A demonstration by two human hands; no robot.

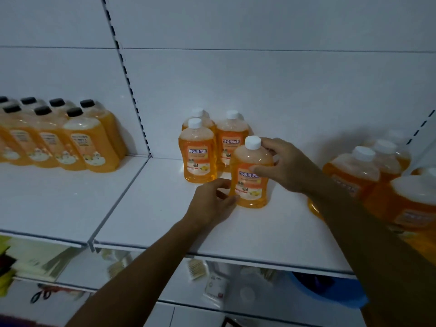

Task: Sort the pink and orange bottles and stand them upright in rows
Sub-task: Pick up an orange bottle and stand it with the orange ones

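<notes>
Both hands' fingers (258, 172) grip upright orange bottle (250, 182)

Two bare forearms, no sleeves

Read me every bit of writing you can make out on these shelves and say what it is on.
"地板清洁剂" on the label of the front bottle that both hands hold.
"地板清洁剂" on the left bottle behind it.
"地板清洁剂" on the right bottle behind it.
Smaller print under those headings: too small to read.
Labels on the black-capped bottles: blurred.
Labels on the bottles at the right edge: blurred.
Packets on the lower shelf: unreadable.
</notes>
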